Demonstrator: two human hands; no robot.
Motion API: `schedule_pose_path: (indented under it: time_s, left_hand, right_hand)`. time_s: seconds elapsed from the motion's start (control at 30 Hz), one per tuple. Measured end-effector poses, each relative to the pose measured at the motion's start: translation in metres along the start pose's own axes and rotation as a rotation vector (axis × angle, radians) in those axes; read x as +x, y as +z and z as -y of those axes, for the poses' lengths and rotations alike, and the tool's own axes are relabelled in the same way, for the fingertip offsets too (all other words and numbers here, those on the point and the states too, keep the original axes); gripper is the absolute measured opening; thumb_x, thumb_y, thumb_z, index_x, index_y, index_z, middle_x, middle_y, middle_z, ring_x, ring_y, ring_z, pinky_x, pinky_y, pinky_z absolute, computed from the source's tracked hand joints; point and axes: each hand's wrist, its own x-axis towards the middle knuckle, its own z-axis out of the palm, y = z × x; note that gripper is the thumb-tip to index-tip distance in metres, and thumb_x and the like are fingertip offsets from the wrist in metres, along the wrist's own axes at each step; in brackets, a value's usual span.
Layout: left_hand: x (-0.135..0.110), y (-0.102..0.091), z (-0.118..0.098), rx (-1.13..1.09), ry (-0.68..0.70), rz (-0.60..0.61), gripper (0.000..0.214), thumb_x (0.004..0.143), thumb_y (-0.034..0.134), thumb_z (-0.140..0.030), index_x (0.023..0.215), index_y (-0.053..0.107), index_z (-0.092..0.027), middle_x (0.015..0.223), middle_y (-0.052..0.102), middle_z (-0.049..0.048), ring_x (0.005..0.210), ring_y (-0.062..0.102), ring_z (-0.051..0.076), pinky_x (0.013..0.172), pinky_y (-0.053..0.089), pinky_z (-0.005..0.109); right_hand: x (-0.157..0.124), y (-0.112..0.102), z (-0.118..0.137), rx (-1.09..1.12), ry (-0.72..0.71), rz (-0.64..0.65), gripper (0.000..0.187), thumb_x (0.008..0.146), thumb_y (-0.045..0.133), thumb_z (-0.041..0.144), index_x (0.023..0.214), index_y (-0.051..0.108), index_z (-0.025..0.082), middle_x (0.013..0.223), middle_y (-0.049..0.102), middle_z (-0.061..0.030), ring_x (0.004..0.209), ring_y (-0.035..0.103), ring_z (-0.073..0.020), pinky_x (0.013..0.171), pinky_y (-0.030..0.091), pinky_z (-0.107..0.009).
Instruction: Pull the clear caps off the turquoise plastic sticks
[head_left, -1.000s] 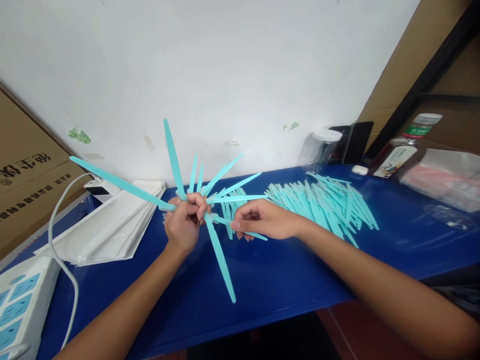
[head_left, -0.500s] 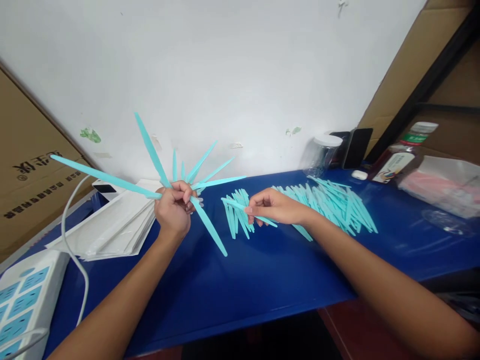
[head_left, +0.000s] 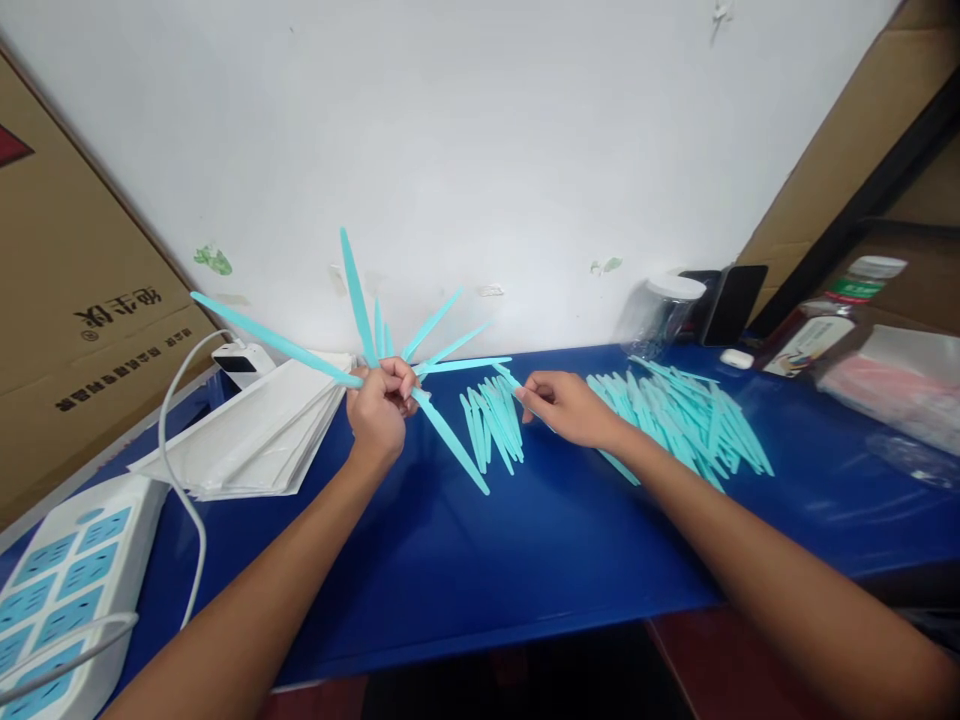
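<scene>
Two bare hands, one left hand (head_left: pixel 379 410) and one right hand (head_left: pixel 562 408), appear with at least eight turquoise strips (head_left: pixel 454 440) fanned from the first and one single strip (head_left: pixel 508 377) pinched in the second. One blue table (head_left: pixel 465 560) carries two heaps of turquoise strips, a small heap (head_left: pixel 493 425) and a large heap (head_left: pixel 679 415), each too overlapped to count. Also pictured: one bottle (head_left: pixel 817 325), one lidded jar (head_left: pixel 664 320), one socket block (head_left: pixel 82 570), one pink-filled bag (head_left: pixel 892 380) and several white sleeves (head_left: pixel 247 430), number unclear.

Soft, even light, faint glare on blue table (head_left: pixel 817 500), stretched edges
</scene>
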Motion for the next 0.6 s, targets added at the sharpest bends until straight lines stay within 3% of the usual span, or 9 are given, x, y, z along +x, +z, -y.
schedule_pose_path:
  time_s: [0.13, 0.2, 0.3, 0.43, 0.6]
  left_hand:
    - [0.000, 0.000, 0.000, -0.002, 0.001, -0.007, 0.028, 0.070, 0.057, -0.025, 0.044, 0.046, -0.019, 0.045, 0.034, -0.0004, 0.041, 0.034, 0.010, 0.038, 0.020, 0.022]
    - [0.001, -0.001, 0.000, 0.008, -0.002, -0.003, 0.028, 0.069, 0.057, -0.025, 0.044, 0.046, -0.019, 0.045, 0.034, -0.0002, 0.041, 0.035, 0.010, 0.038, 0.020, 0.022]
    - [0.001, -0.002, 0.001, 0.016, -0.008, 0.002, 0.030, 0.071, 0.058, -0.027, 0.045, 0.046, -0.019, 0.045, 0.035, -0.0001, 0.040, 0.034, 0.010, 0.038, 0.021, 0.021]
    - [0.002, -0.003, 0.003, 0.024, -0.014, -0.012, 0.033, 0.073, 0.059, -0.029, 0.045, 0.045, -0.019, 0.046, 0.035, 0.0001, 0.040, 0.034, 0.009, 0.037, 0.021, 0.021]
    - [0.002, -0.003, 0.005, 0.041, -0.001, 0.014, 0.035, 0.075, 0.060, -0.028, 0.044, 0.046, -0.018, 0.045, 0.036, 0.0004, 0.039, 0.034, 0.009, 0.037, 0.021, 0.021]
  right_hand:
    - [-0.003, 0.004, 0.004, -0.272, -0.066, -0.100, 0.034, 0.104, 0.050, 0.044, 0.079, 0.058, 0.022, 0.063, 0.062, -0.0014, 0.057, 0.051, -0.0176, 0.060, 0.029, -0.031]
    - [-0.005, 0.004, 0.007, -0.290, -0.076, -0.099, 0.035, 0.104, 0.048, 0.045, 0.078, 0.056, 0.023, 0.058, 0.056, 0.0004, 0.055, 0.048, -0.0176, 0.059, 0.027, -0.032]
    - [-0.005, 0.003, 0.010, -0.192, -0.066, -0.084, 0.038, 0.104, 0.047, 0.047, 0.079, 0.059, 0.022, 0.064, 0.062, -0.0010, 0.059, 0.053, -0.0184, 0.061, 0.031, -0.031]
    - [-0.002, 0.003, 0.005, -0.191, 0.035, -0.099, 0.035, 0.102, 0.051, 0.044, 0.079, 0.064, 0.021, 0.074, 0.069, -0.0046, 0.066, 0.058, -0.0201, 0.063, 0.034, -0.031]
    - [0.002, 0.004, 0.000, -0.219, 0.170, -0.143, 0.032, 0.099, 0.056, 0.040, 0.072, 0.057, 0.022, 0.070, 0.066, -0.0033, 0.063, 0.056, -0.0188, 0.060, 0.034, -0.032]
